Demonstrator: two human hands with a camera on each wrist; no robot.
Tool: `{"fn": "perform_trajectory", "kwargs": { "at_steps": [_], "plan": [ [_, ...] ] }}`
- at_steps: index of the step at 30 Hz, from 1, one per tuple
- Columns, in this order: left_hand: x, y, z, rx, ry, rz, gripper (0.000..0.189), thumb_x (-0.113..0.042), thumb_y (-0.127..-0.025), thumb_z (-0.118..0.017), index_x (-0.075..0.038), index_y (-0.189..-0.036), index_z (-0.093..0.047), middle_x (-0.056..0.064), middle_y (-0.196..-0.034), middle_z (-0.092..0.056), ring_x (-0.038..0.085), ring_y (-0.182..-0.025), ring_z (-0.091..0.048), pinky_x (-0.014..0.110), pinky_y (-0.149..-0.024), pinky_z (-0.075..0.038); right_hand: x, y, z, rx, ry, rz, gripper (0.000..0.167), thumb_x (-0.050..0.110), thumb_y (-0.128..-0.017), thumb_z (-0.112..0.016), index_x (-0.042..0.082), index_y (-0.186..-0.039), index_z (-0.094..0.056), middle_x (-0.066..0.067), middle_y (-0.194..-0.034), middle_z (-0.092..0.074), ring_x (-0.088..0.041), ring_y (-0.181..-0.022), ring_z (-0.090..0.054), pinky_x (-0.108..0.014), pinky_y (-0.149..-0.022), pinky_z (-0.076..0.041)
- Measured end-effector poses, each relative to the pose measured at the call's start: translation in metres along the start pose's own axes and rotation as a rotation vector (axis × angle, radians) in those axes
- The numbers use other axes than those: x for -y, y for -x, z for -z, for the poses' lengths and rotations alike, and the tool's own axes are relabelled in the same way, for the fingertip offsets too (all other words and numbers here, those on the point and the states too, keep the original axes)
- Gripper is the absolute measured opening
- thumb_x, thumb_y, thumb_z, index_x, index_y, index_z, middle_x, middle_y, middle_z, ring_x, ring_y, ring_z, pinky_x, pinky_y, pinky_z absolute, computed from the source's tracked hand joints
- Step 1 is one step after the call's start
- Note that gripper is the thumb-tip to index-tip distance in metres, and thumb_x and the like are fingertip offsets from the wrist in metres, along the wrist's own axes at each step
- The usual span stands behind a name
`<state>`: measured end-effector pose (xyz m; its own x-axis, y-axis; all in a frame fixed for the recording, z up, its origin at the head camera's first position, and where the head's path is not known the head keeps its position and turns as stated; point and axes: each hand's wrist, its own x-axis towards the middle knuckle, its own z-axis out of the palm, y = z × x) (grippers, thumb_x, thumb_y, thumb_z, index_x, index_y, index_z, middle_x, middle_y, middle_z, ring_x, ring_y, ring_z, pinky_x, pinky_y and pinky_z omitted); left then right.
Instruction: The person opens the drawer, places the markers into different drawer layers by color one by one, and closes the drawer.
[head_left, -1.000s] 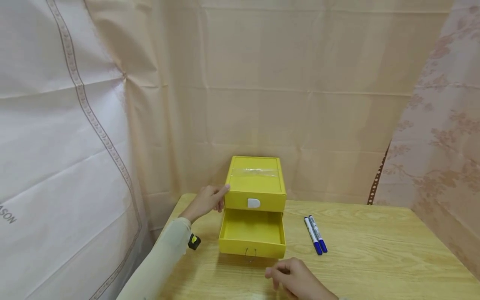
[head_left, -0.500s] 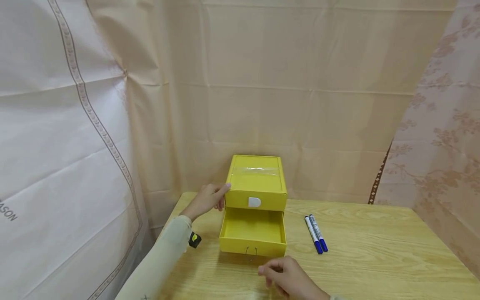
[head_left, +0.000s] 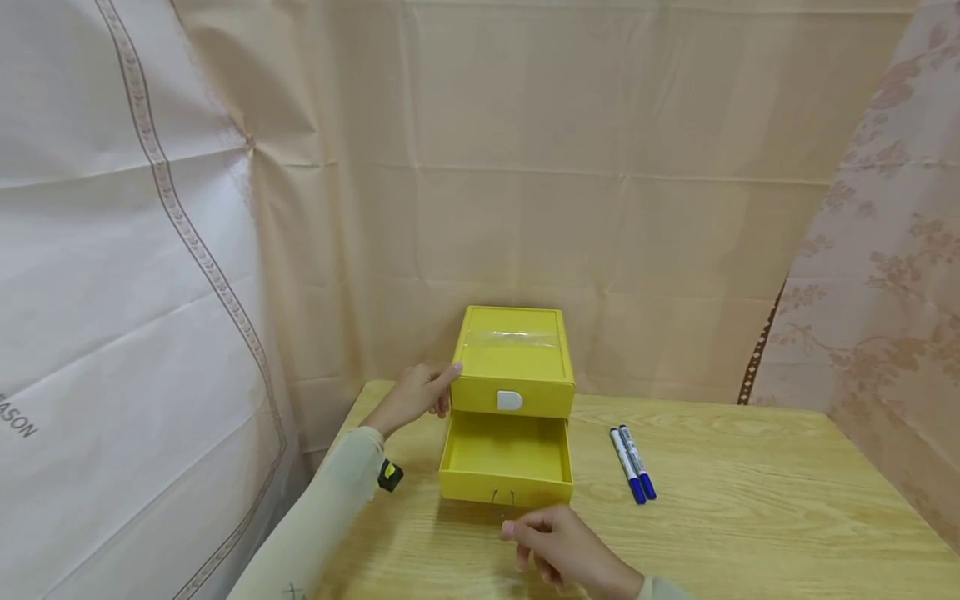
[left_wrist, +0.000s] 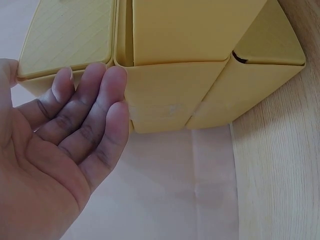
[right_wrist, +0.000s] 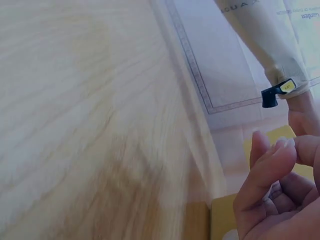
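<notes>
A yellow two-drawer box (head_left: 513, 354) stands on the table, its upper drawer (head_left: 543, 400) shut and its lower drawer (head_left: 506, 483) pulled out, showing a bare inside. My left hand (head_left: 416, 396) rests at the box's upper left side, thumb by the top edge. In the left wrist view its fingers (left_wrist: 92, 117) lie lightly bent against the yellow wall. Just in front of the lower drawer is my right hand (head_left: 566, 546), thumb and forefinger drawn together close to the thin wire loop handle (head_left: 513, 497). Nothing shows between those fingertips.
Two markers (head_left: 632, 463) with blue caps lie side by side on the wooden table (head_left: 750, 500), right of the box. A white tab (head_left: 509, 400) marks the upper drawer's front. Beige cloth (head_left: 480, 167) hangs behind. A black and yellow object (head_left: 389, 475) sits by the left cuff.
My right hand has moved left and slightly up, closer to the lower drawer's wire loop. The left hand, the box and the markers stay where they were.
</notes>
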<state>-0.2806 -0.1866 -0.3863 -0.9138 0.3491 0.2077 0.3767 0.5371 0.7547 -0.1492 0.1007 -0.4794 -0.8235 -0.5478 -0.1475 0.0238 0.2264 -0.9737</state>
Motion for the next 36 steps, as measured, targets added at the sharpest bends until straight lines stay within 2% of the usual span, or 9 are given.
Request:
{"fn": "perform_trajectory", "kwargs": {
  "at_steps": [6,9,16,23,31,36],
  "plan": [
    [-0.001,-0.002,0.002,0.002,-0.003,0.016,0.065,-0.063,-0.106,-0.04,-0.01,-0.08,-0.068,0.016,-0.077,-0.07,0.027,-0.067,-0.068,0.042,-0.069,-0.057,0.004,-0.006,-0.002,0.009,-0.089,-0.019,0.044,0.046,-0.101,-0.064,0.006,-0.113,-0.078,-0.001,-0.074,-0.069,-0.004,-0.045,-0.043,-0.02,-0.041,-0.036],
    [-0.002,-0.003,0.002,0.002,0.002,0.013,0.066,-0.062,-0.106,-0.041,-0.009,-0.079,-0.068,0.014,-0.075,-0.07,0.027,-0.067,-0.068,0.045,-0.07,-0.058,0.006,-0.008,-0.002,-0.008,-0.094,-0.009,0.041,0.045,-0.1,-0.066,0.008,-0.112,-0.079,-0.002,-0.074,-0.069,-0.003,-0.044,-0.043,-0.019,-0.04,-0.037],
    [-0.005,-0.004,0.002,-0.001,0.013,0.025,0.069,-0.063,-0.105,-0.042,-0.006,-0.077,-0.069,0.012,-0.073,-0.07,0.025,-0.066,-0.067,0.052,-0.074,-0.057,0.008,-0.011,-0.002,-0.057,-0.098,-0.017,0.046,0.046,-0.1,-0.066,0.003,-0.106,-0.08,-0.002,-0.072,-0.071,-0.002,-0.042,-0.041,-0.019,-0.04,-0.037],
    [-0.004,-0.004,0.003,-0.006,-0.037,0.012,0.073,-0.065,-0.105,-0.039,-0.005,-0.076,-0.069,0.011,-0.071,-0.07,0.03,-0.067,-0.068,0.041,-0.068,-0.057,0.008,-0.013,0.003,-0.072,-0.14,-0.032,0.043,0.042,-0.102,-0.064,0.002,-0.11,-0.078,-0.004,-0.079,-0.072,-0.002,-0.044,-0.041,-0.018,-0.04,-0.039],
    [-0.002,-0.003,0.002,-0.013,-0.053,0.022,0.073,-0.064,-0.105,-0.04,-0.005,-0.073,-0.069,0.009,-0.068,-0.069,0.031,-0.067,-0.067,0.047,-0.07,-0.057,0.01,-0.014,0.004,-0.076,-0.147,-0.014,0.034,0.035,-0.102,-0.066,0.004,-0.112,-0.078,-0.002,-0.076,-0.069,-0.003,-0.047,-0.042,-0.018,-0.041,-0.04],
    [-0.001,-0.003,0.0,-0.007,-0.058,0.028,0.074,-0.065,-0.105,-0.039,-0.005,-0.073,-0.069,0.009,-0.069,-0.07,0.029,-0.066,-0.068,0.043,-0.069,-0.057,0.009,-0.014,0.004,-0.098,-0.133,-0.018,0.031,0.033,-0.101,-0.069,0.005,-0.109,-0.078,-0.001,-0.076,-0.068,-0.004,-0.049,-0.043,-0.019,-0.043,-0.039]
  ]
}}
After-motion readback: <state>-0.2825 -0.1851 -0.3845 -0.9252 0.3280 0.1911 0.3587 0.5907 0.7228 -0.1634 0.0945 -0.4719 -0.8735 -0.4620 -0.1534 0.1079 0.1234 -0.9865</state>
